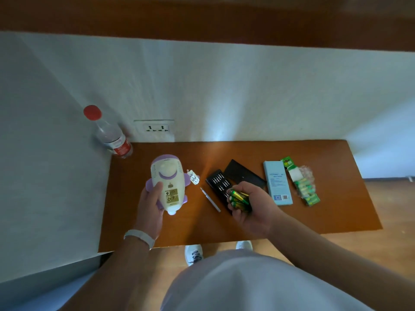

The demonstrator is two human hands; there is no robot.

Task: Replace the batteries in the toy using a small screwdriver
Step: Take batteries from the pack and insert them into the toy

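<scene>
My left hand grips a white and purple toy above the left part of the wooden table, its open battery compartment facing up and empty. The small white battery cover lies on the table just right of the toy. My right hand holds several green and gold batteries over the black screwdriver bit case. A thin silver screwdriver lies on the table between my two hands.
The case's black lid lies behind it. A light blue box and an opened green battery pack sit at the right. A red-capped water bottle stands in the back left corner by a wall socket.
</scene>
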